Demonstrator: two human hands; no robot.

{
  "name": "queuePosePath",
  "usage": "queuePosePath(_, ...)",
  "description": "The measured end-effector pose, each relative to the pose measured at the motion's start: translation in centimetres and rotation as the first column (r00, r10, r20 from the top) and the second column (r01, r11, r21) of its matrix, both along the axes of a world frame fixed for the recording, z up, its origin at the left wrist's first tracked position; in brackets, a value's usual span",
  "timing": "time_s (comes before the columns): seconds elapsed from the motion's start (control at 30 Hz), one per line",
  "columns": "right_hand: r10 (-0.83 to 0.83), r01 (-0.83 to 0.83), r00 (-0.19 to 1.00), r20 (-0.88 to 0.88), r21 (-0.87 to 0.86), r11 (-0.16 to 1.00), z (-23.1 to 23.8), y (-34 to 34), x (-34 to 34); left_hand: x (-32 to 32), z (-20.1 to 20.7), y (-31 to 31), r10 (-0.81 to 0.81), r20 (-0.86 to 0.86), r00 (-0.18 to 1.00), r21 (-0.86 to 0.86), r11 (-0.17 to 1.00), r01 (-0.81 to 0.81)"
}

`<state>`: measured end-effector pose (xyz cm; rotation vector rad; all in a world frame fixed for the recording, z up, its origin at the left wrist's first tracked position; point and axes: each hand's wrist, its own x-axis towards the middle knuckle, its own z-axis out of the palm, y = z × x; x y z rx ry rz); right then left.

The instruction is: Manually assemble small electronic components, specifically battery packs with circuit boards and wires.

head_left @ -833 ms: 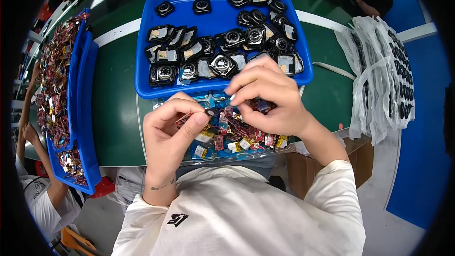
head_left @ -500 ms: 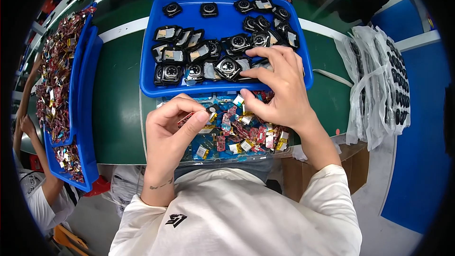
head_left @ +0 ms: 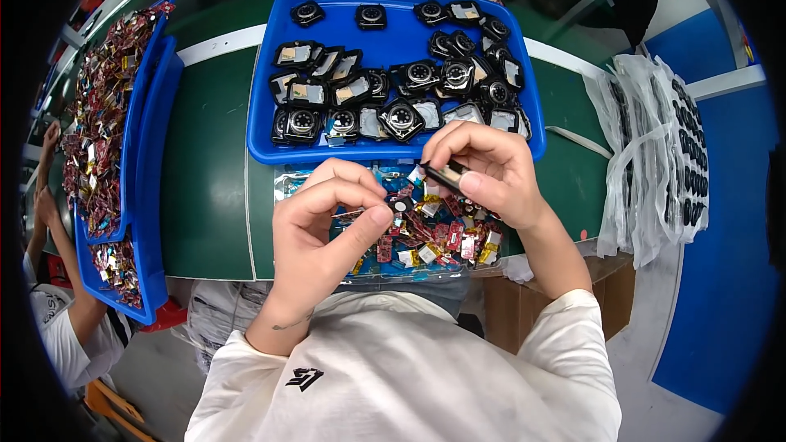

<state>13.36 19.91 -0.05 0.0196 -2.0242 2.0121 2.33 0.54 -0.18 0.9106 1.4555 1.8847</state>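
Note:
My right hand (head_left: 495, 176) pinches a black smartwatch case (head_left: 440, 179) on edge, just in front of the blue tray (head_left: 255, 135). Close to its left, my left hand (head_left: 323, 233) is closed on a small circuit board, mostly hidden by the fingers. A small black part with a pale round face (head_left: 400, 205) shows at those fingertips. The two hands are near each other but apart. Beneath them lies a clear plastic tray with red circuit boards (head_left: 454, 236) and small silver battery cells (head_left: 427, 253). Several black watch cases (head_left: 402, 119) fill much of the blue tray.
To the left, stacked blue bins (head_left: 155, 196) are heaped with red boards and cells. White plastic-wrapped trays of black parts (head_left: 647, 151) stand at the right on the green table (head_left: 209, 172). A cardboard box (head_left: 602, 295) is below the table edge. Another person's arm (head_left: 61, 229) shows at far left.
My right hand has drawn back from the blue tray with a watch case in its fingers. My left hand has shifted right, toward it, still pinching the circuit board.

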Motion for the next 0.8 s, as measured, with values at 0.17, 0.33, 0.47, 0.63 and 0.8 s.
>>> queuePosePath(0.17, -0.135, 0.148, 0.987, 0.091, -0.157, 0.976, -0.3, -1.8, -0.1, 0.9, -0.5, 0.9, 0.114, -0.072, 0.991, 0.005, 0.993, -0.114)
queuePosePath(0.33, -0.135, 0.134, 0.989, 0.061, 0.008, 0.991, -0.8, -1.4, -0.2, 1.1, -0.6, 1.4, 0.251, -0.478, 0.842, -0.032, 0.953, -0.302)
queuePosePath(0.47, -0.129, 0.129, 0.990, 0.058, -0.008, 0.992, -0.4, -1.8, 0.0, 1.0, -0.7, 1.8, 0.257, -0.575, 0.777, -0.048, 0.937, -0.345)
queuePosePath(0.63, -0.107, 0.117, 0.986, 0.128, -0.071, 0.991, -0.1, -2.1, 0.0, 0.9, -0.9, 1.8, 0.260, -0.653, 0.711, -0.045, 0.924, -0.380)
queuePosePath(0.8, -0.153, 0.143, 0.986, 0.071, 0.133, 0.981, -0.1, -2.3, 0.0, 0.7, -1.2, 1.9, 0.239, -0.541, 0.806, -0.070, 0.943, -0.326)
